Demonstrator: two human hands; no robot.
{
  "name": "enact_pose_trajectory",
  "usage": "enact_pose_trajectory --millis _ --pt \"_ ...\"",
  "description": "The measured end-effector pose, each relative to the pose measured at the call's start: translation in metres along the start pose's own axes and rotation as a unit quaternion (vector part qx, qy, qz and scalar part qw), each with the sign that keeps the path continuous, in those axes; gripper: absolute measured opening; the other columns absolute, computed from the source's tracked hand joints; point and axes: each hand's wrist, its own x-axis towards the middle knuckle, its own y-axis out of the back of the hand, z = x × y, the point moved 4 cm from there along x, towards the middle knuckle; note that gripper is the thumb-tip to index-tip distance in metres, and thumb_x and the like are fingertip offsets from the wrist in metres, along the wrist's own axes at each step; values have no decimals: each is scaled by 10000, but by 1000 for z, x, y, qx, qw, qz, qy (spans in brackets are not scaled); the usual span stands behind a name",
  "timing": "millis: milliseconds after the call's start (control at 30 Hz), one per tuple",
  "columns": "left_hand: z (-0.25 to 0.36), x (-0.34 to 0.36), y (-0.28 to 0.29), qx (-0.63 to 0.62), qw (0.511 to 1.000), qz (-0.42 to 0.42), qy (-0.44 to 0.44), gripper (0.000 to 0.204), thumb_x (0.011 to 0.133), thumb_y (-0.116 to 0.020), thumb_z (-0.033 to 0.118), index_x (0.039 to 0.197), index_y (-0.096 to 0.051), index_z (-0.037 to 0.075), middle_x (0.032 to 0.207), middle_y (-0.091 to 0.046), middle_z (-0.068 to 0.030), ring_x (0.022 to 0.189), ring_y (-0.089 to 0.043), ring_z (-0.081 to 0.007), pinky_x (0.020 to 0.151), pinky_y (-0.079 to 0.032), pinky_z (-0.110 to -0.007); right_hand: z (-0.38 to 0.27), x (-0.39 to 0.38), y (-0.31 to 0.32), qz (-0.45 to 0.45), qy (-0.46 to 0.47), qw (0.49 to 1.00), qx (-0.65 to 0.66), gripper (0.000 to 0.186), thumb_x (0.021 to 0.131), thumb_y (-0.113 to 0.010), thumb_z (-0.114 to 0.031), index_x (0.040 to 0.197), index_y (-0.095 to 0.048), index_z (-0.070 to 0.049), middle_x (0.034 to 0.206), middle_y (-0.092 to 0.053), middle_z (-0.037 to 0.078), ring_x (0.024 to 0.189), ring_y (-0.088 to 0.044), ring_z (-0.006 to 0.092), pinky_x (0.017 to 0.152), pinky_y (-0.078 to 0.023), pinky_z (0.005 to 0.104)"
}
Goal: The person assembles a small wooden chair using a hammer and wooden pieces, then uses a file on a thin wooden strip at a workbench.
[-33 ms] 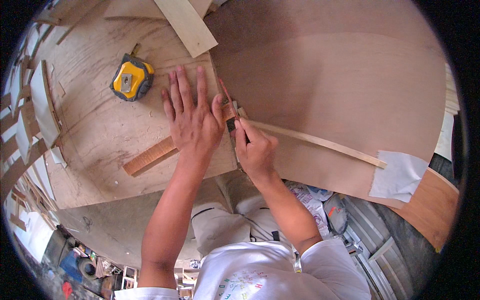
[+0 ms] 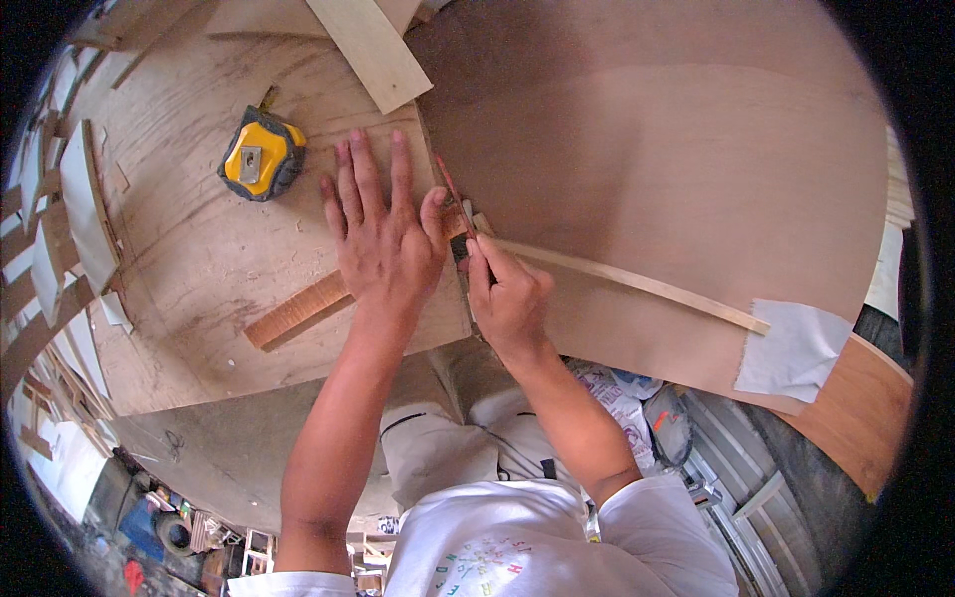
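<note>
My left hand (image 2: 388, 234) lies flat with fingers stretched, pressing a reddish-brown wooden strip (image 2: 298, 310) onto the plywood board (image 2: 199, 239). The strip runs under the palm, and its far end shows beside the thumb at the board's right edge. My right hand (image 2: 510, 298) is closed round a thin red tool (image 2: 447, 179), which points away from me beside that end of the strip. Its exact kind cannot be made out, and most of its grip is hidden in my fingers. A yellow and black tape measure (image 2: 261, 154) rests on the plywood beyond my left hand.
A pale flat board (image 2: 378, 60) lies at the far edge. Right of my hands is a large brown sheet (image 2: 696, 179), bearing a thin wooden stick (image 2: 637, 282) and a white sheet piece (image 2: 796, 348). Curved offcuts (image 2: 90, 204) crowd the left side.
</note>
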Motion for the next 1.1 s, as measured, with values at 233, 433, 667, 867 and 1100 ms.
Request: enact_pose_trajectory --millis 233,433,667,867,1100 --pt "-1 2 -1 4 1000 -4 7 601 1070 -465 389 1632 -360 201 1709 -216 -195 1586 -194 -373 1277 -136 -561 -2 0 6 -24 -19 1000 3 116 963 -695 -85 1041 -731 -7 813 -742 188 709 -754 328 615 -586 412" --pt "2 2 0 13 1000 -13 10 601 1072 -467 390 1640 -348 233 1712 -209 -194 1587 -192 -370 1278 -133 -562 -6 6 10 -40 -10 999 -13 120 967 -690 -92 1056 -722 -18 797 -736 180 703 -749 333 614 -584 421" --pt "-1 2 -4 14 1000 -3 6 619 1054 -490 387 1639 -353 237 1707 -226 -198 1583 -208 -373 1274 -142 -566 -3 -4 9 -41 6 997 -70 126 957 -696 -76 1071 -718 -27 863 -742 200 738 -751 344 611 -586 437" --pt "0 0 -2 27 999 -17 12 610 1054 -479 387 1634 -369 232 1703 -240 -201 1581 -220 -370 1269 -155 -569 -2 -5 8 -10 38 998 -48 146 948 -711 -70 1085 -731 -25 878 -751 201 744 -756 335 614 -600 421" --pt "0 2 -5 18 1000 -18 11 618 1050 -493 376 1636 -365 228 1706 -224 -209 1583 -210 -379 1264 -157 -578 0 -12 10 -23 27 997 -73 207 944 -716 -62 1145 -729 -14 895 -758 197 759 -770 306 626 -609 402"
